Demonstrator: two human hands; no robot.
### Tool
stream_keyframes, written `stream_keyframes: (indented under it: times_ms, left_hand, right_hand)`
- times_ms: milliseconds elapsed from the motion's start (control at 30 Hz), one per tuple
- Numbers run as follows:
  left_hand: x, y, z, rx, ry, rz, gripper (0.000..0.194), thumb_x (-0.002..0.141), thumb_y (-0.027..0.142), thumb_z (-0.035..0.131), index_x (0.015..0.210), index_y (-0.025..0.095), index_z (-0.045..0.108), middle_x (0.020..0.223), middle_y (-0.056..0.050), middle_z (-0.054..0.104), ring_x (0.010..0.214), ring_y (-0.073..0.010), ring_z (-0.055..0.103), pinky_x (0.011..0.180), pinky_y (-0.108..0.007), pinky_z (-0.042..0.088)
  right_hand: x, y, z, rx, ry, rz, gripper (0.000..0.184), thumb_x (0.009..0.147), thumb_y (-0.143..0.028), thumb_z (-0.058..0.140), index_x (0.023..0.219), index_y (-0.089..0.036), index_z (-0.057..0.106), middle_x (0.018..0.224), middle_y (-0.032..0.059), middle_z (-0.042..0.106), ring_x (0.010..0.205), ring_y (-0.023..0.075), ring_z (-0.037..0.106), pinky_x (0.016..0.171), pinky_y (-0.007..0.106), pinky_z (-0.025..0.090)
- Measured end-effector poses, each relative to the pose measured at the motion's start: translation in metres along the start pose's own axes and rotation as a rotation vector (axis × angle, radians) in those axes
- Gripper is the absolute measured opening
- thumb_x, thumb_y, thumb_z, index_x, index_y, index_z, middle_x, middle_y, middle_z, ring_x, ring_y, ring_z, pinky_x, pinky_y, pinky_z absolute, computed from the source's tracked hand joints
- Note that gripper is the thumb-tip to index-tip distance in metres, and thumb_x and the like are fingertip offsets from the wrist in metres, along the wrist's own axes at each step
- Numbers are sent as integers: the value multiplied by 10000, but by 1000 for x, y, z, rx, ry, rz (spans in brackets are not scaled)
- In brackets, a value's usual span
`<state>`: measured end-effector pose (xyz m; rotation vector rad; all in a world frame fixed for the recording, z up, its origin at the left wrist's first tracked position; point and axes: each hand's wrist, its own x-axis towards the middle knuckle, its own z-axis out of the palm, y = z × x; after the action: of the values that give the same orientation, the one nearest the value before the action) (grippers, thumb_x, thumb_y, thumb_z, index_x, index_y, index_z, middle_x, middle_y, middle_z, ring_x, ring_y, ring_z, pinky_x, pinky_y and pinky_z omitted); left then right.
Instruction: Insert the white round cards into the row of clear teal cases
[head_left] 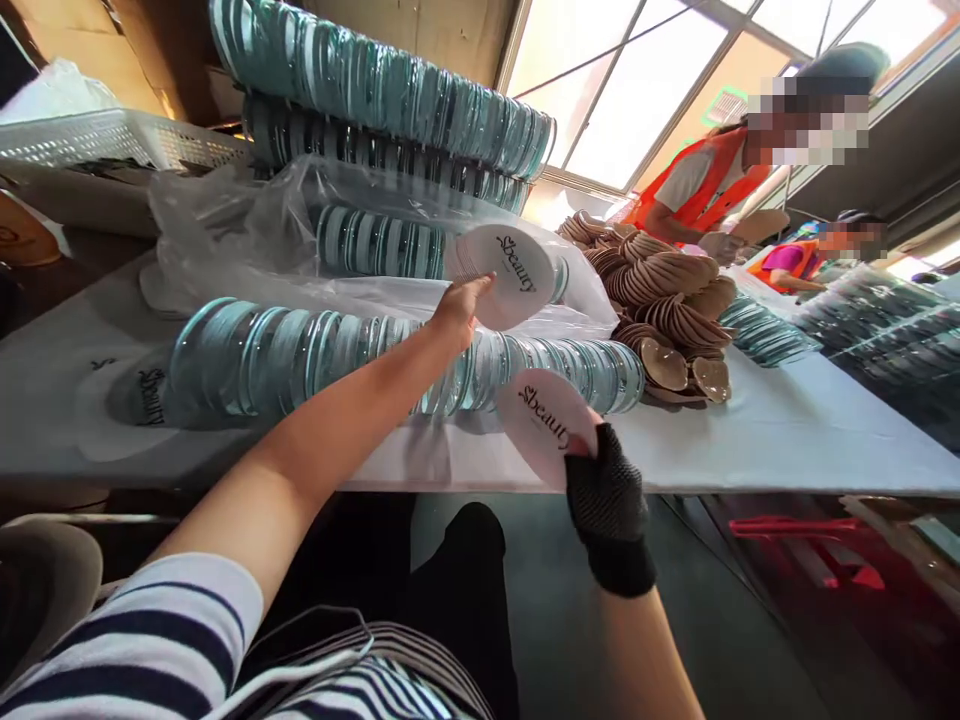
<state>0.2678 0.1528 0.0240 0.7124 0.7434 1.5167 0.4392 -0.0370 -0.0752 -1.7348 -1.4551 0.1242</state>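
Note:
Bare, my left hand [459, 306] is closed on a stack of round white cards [517, 262] printed "beauty", held above a long row of glass discs. My right hand [609, 490], in a black fingerless glove, pinches one round printed card [541, 412] by its right edge. That card hangs in front of the row of glass discs [360, 350], which stand on edge along the white-covered table. Behind the row lies clear plastic sheeting [247, 225], with another row of glass discs [379, 242] partly under it. More printed cards [133, 405] lie at the table's left end.
Tall rows of glass discs [390, 85] are stacked at the back. Brown moulded pieces [656, 275] are piled to the right. A white basket [112, 140] stands at left. Two people in orange vests [694, 185] work beyond the table [757, 430]; a red stool [817, 545] is below.

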Motion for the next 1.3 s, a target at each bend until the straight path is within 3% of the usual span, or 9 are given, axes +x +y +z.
stream_keyframes:
  times_ms: [100, 267, 600, 900, 967, 1100, 1167, 1233, 1300]
  left_hand:
    - [3, -7, -2, 26, 2, -25, 183, 828, 82, 652, 995, 121, 718, 977, -102, 764, 1108, -263, 678, 1021, -423, 521]
    - [-2, -10, -2, 60, -13, -15, 247, 855, 66, 624, 1081, 120, 706, 971, -96, 768, 1062, -250, 696, 1016, -414, 529]
    - [-5, -2, -5, 13, 62, -53, 297, 864, 82, 629, 1149, 133, 695, 1048, -89, 764, 1062, -216, 701, 1004, -372, 541]
    - [-6, -5, -10, -19, 51, -22, 319, 853, 74, 637, 1162, 139, 683, 1075, -91, 757, 1129, -223, 674, 1016, -363, 528]
    - [-4, -7, -11, -19, 49, 8, 312, 841, 85, 653, 1145, 146, 689, 1071, -89, 756, 1148, -230, 664, 1019, -372, 524]
    - [2, -13, -12, -18, 64, 50, 268, 827, 92, 659, 1084, 153, 700, 1042, -80, 759, 1139, -223, 665, 1019, -379, 517]
    - [1, -15, -11, -13, 76, 67, 251, 817, 94, 663, 1057, 155, 702, 1019, -66, 762, 1125, -214, 668, 1017, -375, 514]
    - [-4, -14, -11, -2, 69, 79, 231, 790, 103, 689, 1013, 158, 709, 990, -55, 765, 1120, -219, 669, 1014, -378, 511]
    - [-15, -12, -11, 20, 12, 65, 199, 752, 133, 732, 948, 164, 720, 963, -55, 767, 1117, -244, 670, 1010, -391, 510]
  right_hand:
    - [-14, -18, 18, -129, -88, 9, 506, 955, -388, 347, 1335, -147, 580, 833, 127, 709, 568, 178, 545, 516, 258, 264]
    - [26, -49, 52, -247, -127, -68, 408, 960, -296, 388, 1312, -184, 560, 817, 83, 685, 581, 150, 519, 544, 276, 176]
    - [51, -50, 69, -167, -74, -30, 291, 968, -276, 367, 1083, -124, 588, 882, 97, 685, 709, 178, 593, 594, 270, 267]
    - [72, -63, 74, -315, -373, -254, 256, 947, -227, 431, 935, -167, 679, 981, 105, 720, 872, 189, 665, 674, 261, 364]
    - [70, -60, 76, -199, -479, -192, 289, 937, -196, 383, 921, -144, 667, 889, 125, 713, 764, 173, 660, 644, 257, 393]
    - [61, -40, 80, 578, -925, 120, 355, 893, -315, 404, 1121, -99, 571, 631, 47, 637, 474, 144, 554, 472, 236, 399]
    - [65, -29, 77, 829, -795, 163, 440, 813, -380, 488, 1127, -83, 565, 595, 19, 605, 444, 131, 519, 448, 231, 401]
    - [79, -25, 68, 875, -358, 145, 479, 771, -387, 497, 1134, -84, 566, 689, 45, 640, 512, 128, 554, 506, 243, 460]
    - [95, -27, 58, 747, 38, 71, 550, 807, -404, 468, 1262, -99, 518, 1010, 138, 688, 790, 176, 664, 713, 319, 551]
